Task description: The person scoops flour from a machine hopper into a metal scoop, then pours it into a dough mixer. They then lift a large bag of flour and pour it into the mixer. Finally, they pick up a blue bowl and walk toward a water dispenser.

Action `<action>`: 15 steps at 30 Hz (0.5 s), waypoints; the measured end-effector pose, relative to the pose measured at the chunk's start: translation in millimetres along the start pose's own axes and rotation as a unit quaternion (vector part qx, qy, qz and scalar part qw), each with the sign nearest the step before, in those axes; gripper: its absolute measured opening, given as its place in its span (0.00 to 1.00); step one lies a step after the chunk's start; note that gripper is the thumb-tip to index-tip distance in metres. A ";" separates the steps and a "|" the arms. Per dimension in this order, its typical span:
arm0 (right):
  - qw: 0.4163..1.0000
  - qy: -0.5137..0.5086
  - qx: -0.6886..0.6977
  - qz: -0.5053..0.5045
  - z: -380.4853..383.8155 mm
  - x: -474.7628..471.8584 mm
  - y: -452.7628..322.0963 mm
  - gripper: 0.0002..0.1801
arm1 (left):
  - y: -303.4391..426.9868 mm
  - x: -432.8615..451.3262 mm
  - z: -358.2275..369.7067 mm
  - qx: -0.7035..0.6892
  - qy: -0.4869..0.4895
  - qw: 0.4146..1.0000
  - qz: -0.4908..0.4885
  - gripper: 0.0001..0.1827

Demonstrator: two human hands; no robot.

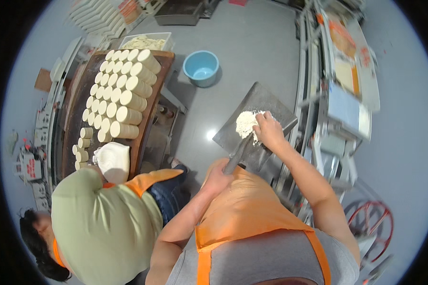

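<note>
My left hand (219, 178) is wrapped around the grey handle (240, 151) of a flat, dark metal shovel or dustpan (256, 96). The pan is in front of my orange apron, above the grey floor. A heap of white, crumbly flour or dough bits (245, 123) lies in the middle of the pan. At the right side of that heap, my right hand (270, 131) touches the crumbs with bent fingers. Its palm faces down, so whether it grips any of them is hidden.
A light-blue plastic basin (200, 67) sits on the floor ahead. To the left, a wooden worktable (142, 149) bears rows of pale dough cylinders (128, 98) and a white dough mass (114, 162). A co-worker (103, 224) stands close on my left. Metal machinery (346, 110) lines the right.
</note>
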State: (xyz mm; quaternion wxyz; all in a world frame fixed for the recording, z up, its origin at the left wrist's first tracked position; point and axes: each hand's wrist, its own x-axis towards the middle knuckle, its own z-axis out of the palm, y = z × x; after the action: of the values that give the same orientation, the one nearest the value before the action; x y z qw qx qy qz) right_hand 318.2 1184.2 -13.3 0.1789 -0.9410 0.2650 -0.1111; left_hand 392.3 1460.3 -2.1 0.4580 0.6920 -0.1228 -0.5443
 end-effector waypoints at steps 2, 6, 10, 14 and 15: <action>0.995 -0.096 -0.026 -0.025 3.5 86.7 21.5 0.09 | 30.4 59.1 -18.9 0.013 0.025 1.000 0.010 0.29; 0.990 -0.107 -0.033 -0.088 33.6 242.9 74.7 0.07 | 87.6 199.1 -63.3 0.050 0.053 0.993 0.097 0.27; 0.987 -0.126 -0.049 -0.083 54.6 380.1 111.1 0.06 | 158.9 312.7 -100.3 0.062 0.111 0.981 0.146 0.29; 0.983 -0.144 -0.077 -0.081 45.0 508.6 116.6 0.06 | 252.0 375.2 -135.7 -0.002 0.109 0.992 0.062 0.29; 0.985 -0.135 -0.058 -0.087 42.2 540.8 116.1 0.07 | 276.1 389.7 -145.1 -0.021 0.107 0.994 0.029 0.29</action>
State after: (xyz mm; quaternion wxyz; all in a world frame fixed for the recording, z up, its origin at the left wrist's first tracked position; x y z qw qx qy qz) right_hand 729.2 812.3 -35.8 0.1482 -0.9756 0.1613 0.0173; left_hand 755.7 1120.4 -41.7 0.4985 0.7325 -0.0819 -0.4563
